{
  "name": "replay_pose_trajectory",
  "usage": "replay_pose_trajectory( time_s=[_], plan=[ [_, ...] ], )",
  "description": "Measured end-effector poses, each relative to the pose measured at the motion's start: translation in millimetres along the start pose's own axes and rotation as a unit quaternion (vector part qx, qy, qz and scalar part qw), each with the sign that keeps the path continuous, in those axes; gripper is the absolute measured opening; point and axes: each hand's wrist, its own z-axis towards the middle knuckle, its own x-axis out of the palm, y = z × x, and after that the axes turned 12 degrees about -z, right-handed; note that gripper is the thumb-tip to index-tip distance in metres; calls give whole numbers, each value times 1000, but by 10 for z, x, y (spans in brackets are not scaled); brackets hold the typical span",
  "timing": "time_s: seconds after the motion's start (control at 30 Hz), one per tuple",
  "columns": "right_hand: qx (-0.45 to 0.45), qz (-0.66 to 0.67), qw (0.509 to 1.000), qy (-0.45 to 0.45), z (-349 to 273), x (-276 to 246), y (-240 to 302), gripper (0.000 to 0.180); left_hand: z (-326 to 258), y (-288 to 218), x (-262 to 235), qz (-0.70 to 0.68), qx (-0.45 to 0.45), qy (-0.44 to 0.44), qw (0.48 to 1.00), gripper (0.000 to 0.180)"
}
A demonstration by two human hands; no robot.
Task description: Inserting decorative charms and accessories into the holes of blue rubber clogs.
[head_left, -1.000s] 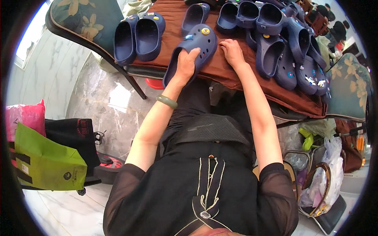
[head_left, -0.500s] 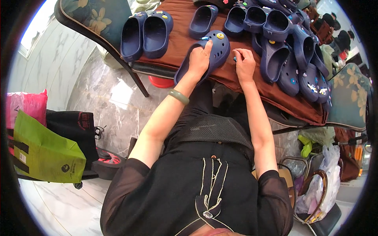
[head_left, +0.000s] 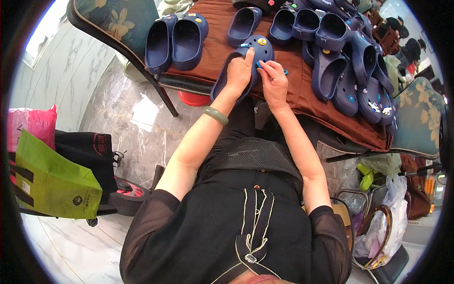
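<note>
My left hand (head_left: 239,75) is wrapped round a navy clog (head_left: 266,48), its thumb lying on the upper. A yellow charm (head_left: 261,41) and a light blue charm (head_left: 244,45) sit on the clog's toe. Against the right side of the upper, my right hand (head_left: 275,89) pinches a small blue shoe charm (head_left: 259,64) at the holes. Another bit of blue (head_left: 285,72) shows beside the fingers of that hand; whether it is held or lies on the cloth I cannot tell. Behind the clog stands a single navy clog (head_left: 244,27).
A brown cloth (head_left: 295,90) covers the table. To the left stands a pair of navy clogs (head_left: 187,43); to the right, several more are piled (head_left: 347,90). Chairs (head_left: 113,21) flank the table. A green bag (head_left: 56,175) hangs at left.
My right hand has come left from beside the clog onto its upper, bringing a blue charm to the holes. My left hand keeps its hold, and the clog has barely shifted.
</note>
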Motion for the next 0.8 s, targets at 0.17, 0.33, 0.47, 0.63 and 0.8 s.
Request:
replay_pose_trajectory(
  time_s=[0.17,0.33,0.47,0.63,0.8],
  plan=[
    [-146,-108,983,-5,7,-62,12,29,19,55,-29,-16,0,7,1000,71],
    [-161,-183,957,155,78,-266,25,40,-21,27,-7,22,16,-8,1000,70],
    [-50,-257,930,258,9,-343,188,49,-74,-66,-40,-14,-10,22,1000,66],
    [-31,-257,935,244,-87,-330,137,54,-118,17,-28,19,34,40,998,56],
    [28,-143,964,224,-79,-332,44,41,-101,111,-57,-140,-8,111,984,40]
  ],
)
